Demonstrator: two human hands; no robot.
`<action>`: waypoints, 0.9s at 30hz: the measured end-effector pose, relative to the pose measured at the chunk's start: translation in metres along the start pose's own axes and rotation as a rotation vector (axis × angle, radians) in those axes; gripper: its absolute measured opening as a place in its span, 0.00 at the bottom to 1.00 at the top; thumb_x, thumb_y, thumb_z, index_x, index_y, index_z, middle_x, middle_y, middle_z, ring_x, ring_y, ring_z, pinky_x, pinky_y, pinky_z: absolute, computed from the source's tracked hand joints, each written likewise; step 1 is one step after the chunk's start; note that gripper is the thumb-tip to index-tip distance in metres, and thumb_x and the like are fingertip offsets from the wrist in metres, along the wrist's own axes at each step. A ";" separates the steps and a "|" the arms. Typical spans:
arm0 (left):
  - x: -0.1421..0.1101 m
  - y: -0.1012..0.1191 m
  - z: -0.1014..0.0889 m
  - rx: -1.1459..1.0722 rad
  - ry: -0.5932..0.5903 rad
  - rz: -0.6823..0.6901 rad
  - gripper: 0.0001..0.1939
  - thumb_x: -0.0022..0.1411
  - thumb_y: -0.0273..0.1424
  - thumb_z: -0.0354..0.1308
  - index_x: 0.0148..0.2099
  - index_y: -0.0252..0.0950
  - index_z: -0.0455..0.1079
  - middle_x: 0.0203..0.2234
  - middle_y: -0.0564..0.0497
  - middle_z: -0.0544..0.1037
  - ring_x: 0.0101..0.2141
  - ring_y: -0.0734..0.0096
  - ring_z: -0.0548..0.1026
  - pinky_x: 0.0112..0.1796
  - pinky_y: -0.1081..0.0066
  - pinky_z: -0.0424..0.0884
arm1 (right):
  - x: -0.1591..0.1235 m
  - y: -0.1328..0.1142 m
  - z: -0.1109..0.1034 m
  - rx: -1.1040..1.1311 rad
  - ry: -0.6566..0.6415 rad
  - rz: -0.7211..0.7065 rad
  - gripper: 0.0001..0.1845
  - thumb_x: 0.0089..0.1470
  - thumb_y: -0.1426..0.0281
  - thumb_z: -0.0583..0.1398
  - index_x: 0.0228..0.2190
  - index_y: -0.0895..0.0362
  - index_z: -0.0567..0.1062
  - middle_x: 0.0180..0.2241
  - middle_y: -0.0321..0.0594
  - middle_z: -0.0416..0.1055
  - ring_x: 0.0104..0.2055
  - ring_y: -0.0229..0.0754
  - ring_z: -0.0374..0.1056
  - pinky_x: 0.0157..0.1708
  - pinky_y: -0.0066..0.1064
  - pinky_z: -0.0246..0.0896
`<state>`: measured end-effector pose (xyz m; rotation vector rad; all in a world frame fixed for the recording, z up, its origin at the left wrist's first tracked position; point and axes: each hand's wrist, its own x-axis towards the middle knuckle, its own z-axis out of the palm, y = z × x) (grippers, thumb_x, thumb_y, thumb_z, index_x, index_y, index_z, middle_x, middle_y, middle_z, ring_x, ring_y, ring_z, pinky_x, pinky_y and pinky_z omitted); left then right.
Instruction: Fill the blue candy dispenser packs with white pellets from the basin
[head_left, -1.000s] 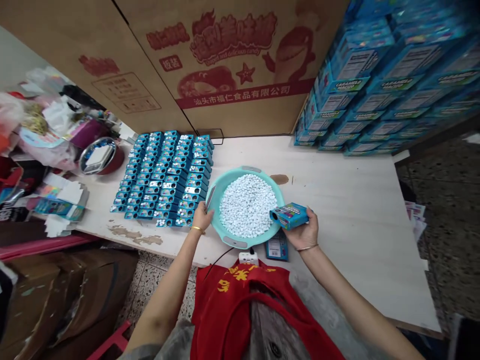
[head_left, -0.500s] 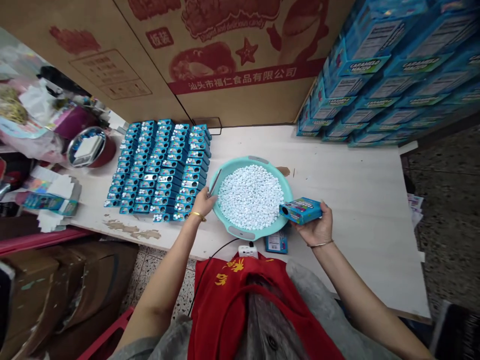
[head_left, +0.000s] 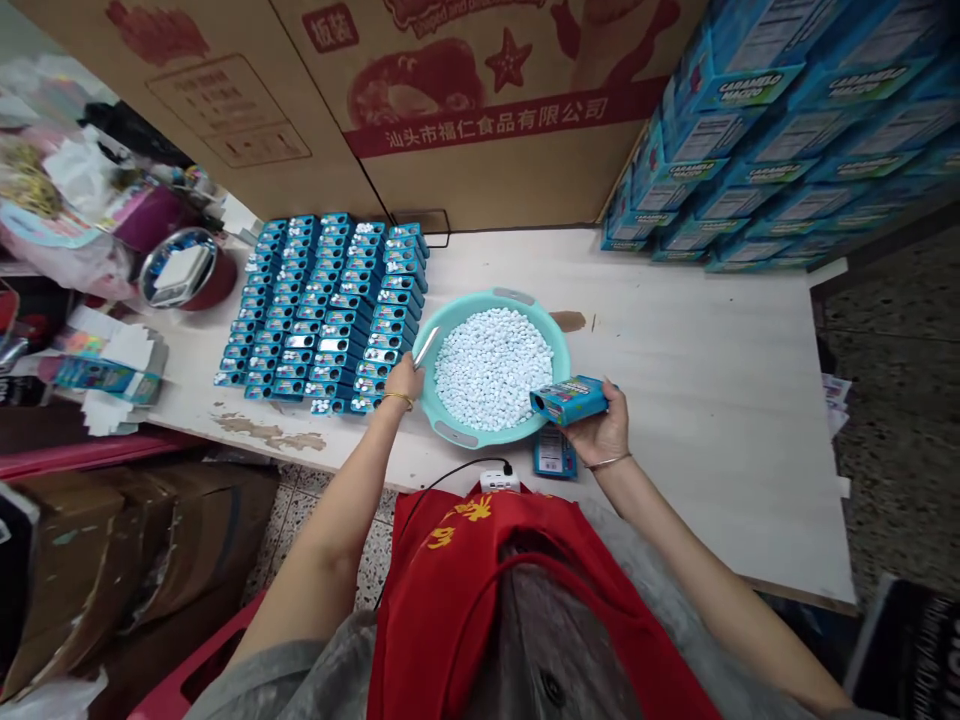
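A turquoise basin (head_left: 431,425) full of small white candies (head_left: 495,368) stands on the table in front of me. At its left rim, my left hand (head_left: 405,380) is closed around a thin silver metal tool (head_left: 427,347) whose exact kind I cannot make out. My right hand (head_left: 606,430) grips a blue candy box (head_left: 571,400) lying on its side, its round-holed end over the basin's right rim. Below that hand, another blue box (head_left: 555,455) lies flat, partly covered by the basin.
Upright blue boxes (head_left: 322,320) with holed tops stand in rows at left, some showing white candies. Large cartons (head_left: 480,190) wall the back; blue packs (head_left: 750,180) are stacked back right. A red pot (head_left: 214,280) sits far left, a white adapter (head_left: 499,480) at the front edge.
The basin shifted slightly right, then back left, with both hands moving along. The box in my right hand is now closer over the basin's rim. The view has tilted down a little.
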<state>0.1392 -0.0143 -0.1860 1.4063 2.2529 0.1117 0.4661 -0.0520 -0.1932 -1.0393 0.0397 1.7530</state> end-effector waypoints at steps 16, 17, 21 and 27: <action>-0.124 0.004 0.007 0.182 0.173 0.130 0.14 0.63 0.38 0.53 0.48 0.36 0.66 0.44 0.41 0.73 0.43 0.57 0.74 0.40 0.66 0.67 | -0.059 0.005 -0.046 0.129 -0.001 -0.102 0.18 0.46 0.53 0.61 0.35 0.52 0.74 0.33 0.34 0.78 0.37 0.45 0.75 0.34 0.41 0.74; -0.139 0.004 0.008 0.168 0.180 0.174 0.12 0.63 0.38 0.52 0.46 0.37 0.67 0.44 0.42 0.72 0.42 0.58 0.74 0.40 0.66 0.67 | -0.062 0.003 -0.051 0.142 0.010 -0.110 0.18 0.46 0.53 0.60 0.34 0.52 0.74 0.33 0.34 0.78 0.37 0.46 0.75 0.33 0.41 0.74; -0.186 0.013 0.017 -0.025 0.063 0.398 0.11 0.61 0.36 0.56 0.43 0.36 0.68 0.40 0.46 0.73 0.38 0.65 0.73 0.39 0.69 0.67 | -0.074 -0.002 -0.068 0.153 0.066 -0.071 0.20 0.45 0.51 0.59 0.34 0.52 0.74 0.35 0.36 0.78 0.37 0.47 0.75 0.32 0.44 0.74; -0.209 0.057 0.034 -0.138 -0.388 0.640 0.15 0.56 0.44 0.61 0.32 0.36 0.68 0.19 0.57 0.66 0.23 0.74 0.64 0.25 0.74 0.58 | -0.088 -0.001 -0.079 0.177 0.093 -0.038 0.20 0.46 0.51 0.57 0.33 0.53 0.74 0.32 0.36 0.77 0.35 0.46 0.74 0.30 0.42 0.74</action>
